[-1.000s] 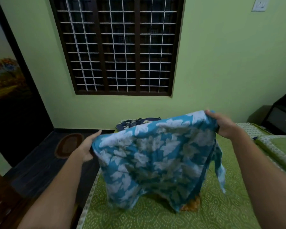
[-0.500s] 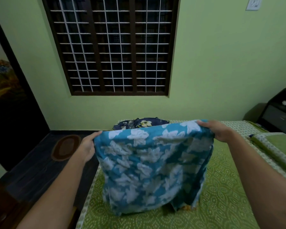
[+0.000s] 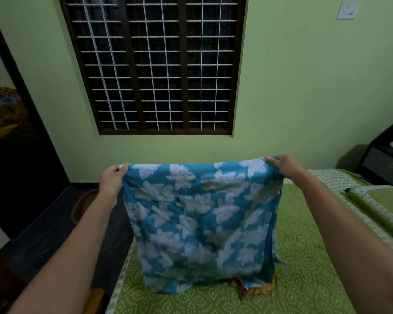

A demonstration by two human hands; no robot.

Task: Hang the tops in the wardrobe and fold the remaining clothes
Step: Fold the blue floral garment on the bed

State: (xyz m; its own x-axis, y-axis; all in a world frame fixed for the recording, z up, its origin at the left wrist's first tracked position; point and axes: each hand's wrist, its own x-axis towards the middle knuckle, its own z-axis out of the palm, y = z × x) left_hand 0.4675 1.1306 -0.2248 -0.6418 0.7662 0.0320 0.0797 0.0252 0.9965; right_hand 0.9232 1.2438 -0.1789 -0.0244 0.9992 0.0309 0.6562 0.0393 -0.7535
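In the head view, a teal cotton garment printed with white leaves (image 3: pixel 197 225) hangs stretched between two raised hands above the green patterned bedspread (image 3: pixel 304 279). The left hand (image 3: pixel 112 180) pinches its top left corner and the right hand (image 3: pixel 284 165) grips the top right corner, well apart. Its lower hem touches the bed near an orange patterned cloth (image 3: pixel 259 288).

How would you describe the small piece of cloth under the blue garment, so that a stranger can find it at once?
Start at the green patterned bed below the barred window. Both hands hold a blue garment with white flowers up over the bed, its lower edge reaching the bed cover. Just under that edge, toward the right, an orange and red cloth peeks out, the only warm-coloured fabric there.
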